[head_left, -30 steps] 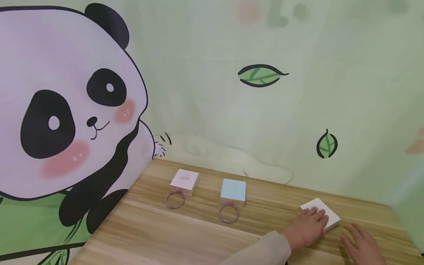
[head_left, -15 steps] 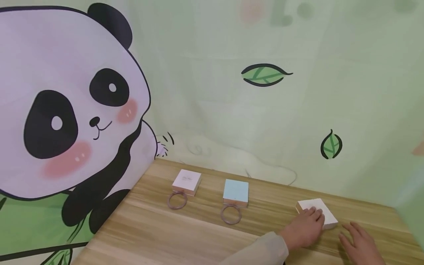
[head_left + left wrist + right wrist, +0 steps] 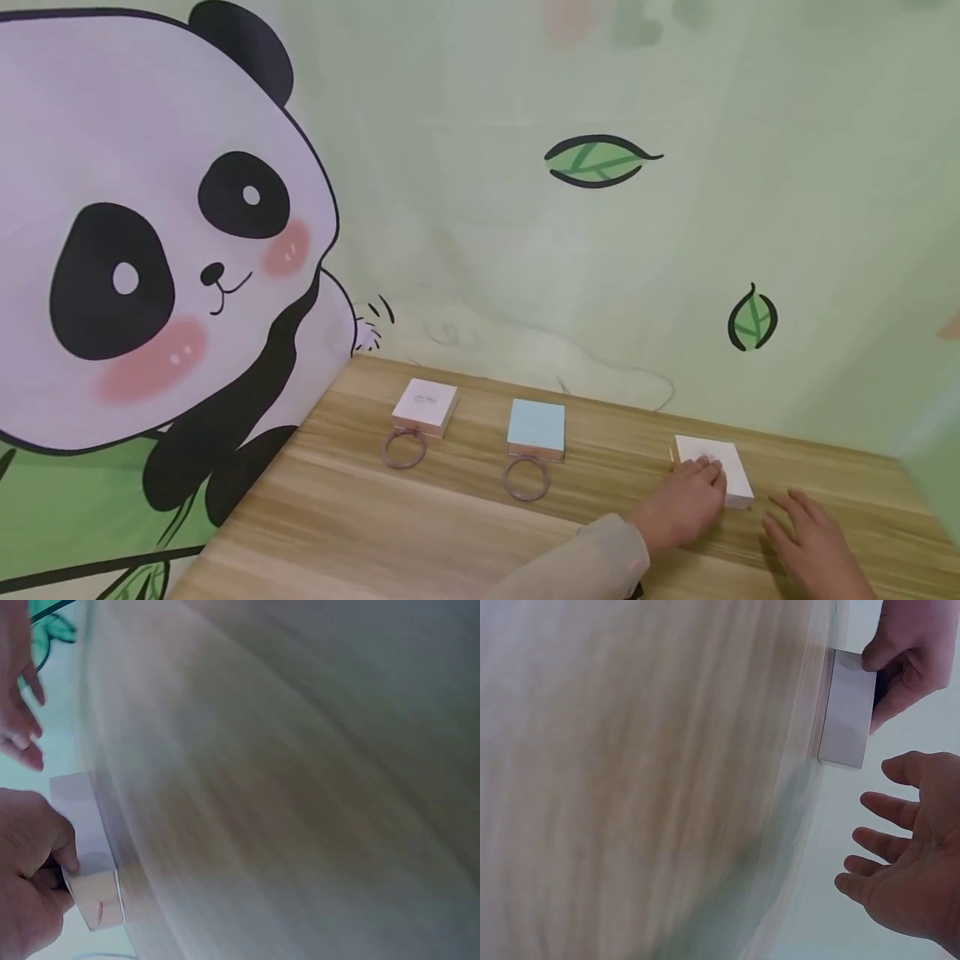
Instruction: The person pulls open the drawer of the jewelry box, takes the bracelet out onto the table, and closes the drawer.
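Note:
A white square box [image 3: 737, 477] lies flat on the wooden table at the right in the head view. My left hand [image 3: 686, 504] rests on its lid, fingers reaching across the top. In the left wrist view, the box's end [image 3: 99, 901] shows a small pinkish mark, beside the bent fingers of my left hand [image 3: 30, 874]. My right hand [image 3: 813, 537] is apart from the box on its right, holding nothing. In the right wrist view, the right hand's fingers [image 3: 881, 844] are spread and loosely bent.
A pinkish-white box [image 3: 425, 402] and a light blue box [image 3: 536, 427] stand farther left. A purple-grey ring [image 3: 385, 450] lies in front of the first, another ring [image 3: 506, 487] before the second. Behind the table [image 3: 420, 517] is a green wall [image 3: 465, 250] with a panda picture.
Under my left hand, the white box has turned clockwise and shifted slightly left and away, now lying nearly in line with the table's back edge. My right hand stays beside it.

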`<action>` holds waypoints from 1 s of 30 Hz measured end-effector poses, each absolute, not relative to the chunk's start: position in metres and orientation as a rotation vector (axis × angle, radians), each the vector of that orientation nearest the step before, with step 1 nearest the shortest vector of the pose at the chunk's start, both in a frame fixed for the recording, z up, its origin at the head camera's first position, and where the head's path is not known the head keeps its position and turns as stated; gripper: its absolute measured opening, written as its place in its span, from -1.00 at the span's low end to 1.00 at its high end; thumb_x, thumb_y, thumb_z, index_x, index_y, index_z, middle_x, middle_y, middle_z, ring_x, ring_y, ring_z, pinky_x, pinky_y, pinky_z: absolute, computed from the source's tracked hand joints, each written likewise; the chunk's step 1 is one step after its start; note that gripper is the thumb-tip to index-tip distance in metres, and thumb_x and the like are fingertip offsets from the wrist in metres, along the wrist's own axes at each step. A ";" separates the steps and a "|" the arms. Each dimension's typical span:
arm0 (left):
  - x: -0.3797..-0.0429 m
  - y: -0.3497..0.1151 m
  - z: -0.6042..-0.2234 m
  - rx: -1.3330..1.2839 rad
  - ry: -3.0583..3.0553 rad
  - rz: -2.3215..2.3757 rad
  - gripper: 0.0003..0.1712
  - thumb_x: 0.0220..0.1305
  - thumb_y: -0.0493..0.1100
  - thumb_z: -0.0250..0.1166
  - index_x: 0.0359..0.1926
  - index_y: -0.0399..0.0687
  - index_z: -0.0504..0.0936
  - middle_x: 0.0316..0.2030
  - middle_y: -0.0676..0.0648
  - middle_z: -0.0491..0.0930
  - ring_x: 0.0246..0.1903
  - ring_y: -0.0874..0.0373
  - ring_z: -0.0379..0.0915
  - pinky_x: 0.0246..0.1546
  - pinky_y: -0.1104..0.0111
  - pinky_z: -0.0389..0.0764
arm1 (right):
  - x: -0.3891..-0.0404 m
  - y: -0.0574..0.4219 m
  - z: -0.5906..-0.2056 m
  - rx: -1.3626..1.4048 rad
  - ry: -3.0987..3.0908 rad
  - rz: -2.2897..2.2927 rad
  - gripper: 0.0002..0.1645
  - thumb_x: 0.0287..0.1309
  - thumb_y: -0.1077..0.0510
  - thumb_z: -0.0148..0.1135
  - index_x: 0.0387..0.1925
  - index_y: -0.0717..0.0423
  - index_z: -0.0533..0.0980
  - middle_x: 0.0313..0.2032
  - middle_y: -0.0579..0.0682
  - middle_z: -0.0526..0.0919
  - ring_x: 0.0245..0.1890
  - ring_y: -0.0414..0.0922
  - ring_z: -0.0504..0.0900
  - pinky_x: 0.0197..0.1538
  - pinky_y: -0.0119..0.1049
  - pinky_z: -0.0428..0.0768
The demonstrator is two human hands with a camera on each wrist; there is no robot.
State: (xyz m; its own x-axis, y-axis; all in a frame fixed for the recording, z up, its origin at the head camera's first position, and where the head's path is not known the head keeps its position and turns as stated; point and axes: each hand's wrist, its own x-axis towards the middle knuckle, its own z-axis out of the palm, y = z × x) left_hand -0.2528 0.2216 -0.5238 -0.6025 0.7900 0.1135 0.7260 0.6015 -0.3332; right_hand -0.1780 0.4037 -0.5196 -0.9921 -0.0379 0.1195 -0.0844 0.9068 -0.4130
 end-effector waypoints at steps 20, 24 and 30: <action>-0.249 0.225 -0.525 -1.169 -2.598 0.449 -0.53 0.51 0.05 0.17 0.38 0.25 0.48 0.33 0.26 0.42 0.33 0.37 0.29 0.32 0.51 0.32 | -0.187 0.407 -0.526 0.201 -2.958 0.498 -0.52 0.37 0.23 0.17 0.11 0.62 0.44 0.12 0.73 0.35 0.11 0.61 0.37 0.08 0.43 0.43; -0.251 0.222 -0.525 -1.139 -2.546 0.440 -0.65 0.51 0.04 0.16 0.24 0.30 0.60 0.20 0.29 0.52 0.21 0.40 0.40 0.24 0.56 0.39 | -0.188 0.410 -0.523 0.182 -3.004 0.509 -0.48 0.42 0.20 0.13 0.14 0.64 0.40 0.14 0.75 0.31 0.12 0.62 0.35 0.07 0.45 0.42; -0.247 0.224 -0.522 -1.088 -2.517 0.475 -0.83 0.47 0.05 0.20 -0.08 0.49 0.69 -0.08 0.36 0.59 -0.05 0.46 0.47 -0.03 0.64 0.50 | -0.184 0.417 -0.515 0.137 -3.002 0.552 -0.43 0.49 0.15 0.03 0.18 0.67 0.34 0.17 0.78 0.23 0.12 0.64 0.29 0.10 0.51 0.34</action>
State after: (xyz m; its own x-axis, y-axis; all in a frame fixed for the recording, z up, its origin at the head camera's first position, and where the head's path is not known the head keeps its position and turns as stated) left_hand -0.2471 0.2236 -0.5219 -0.6404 0.7447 0.1880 0.6251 0.6476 -0.4358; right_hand -0.1838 0.4170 -0.5150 -0.9923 -0.0722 0.1005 -0.1032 0.9309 -0.3504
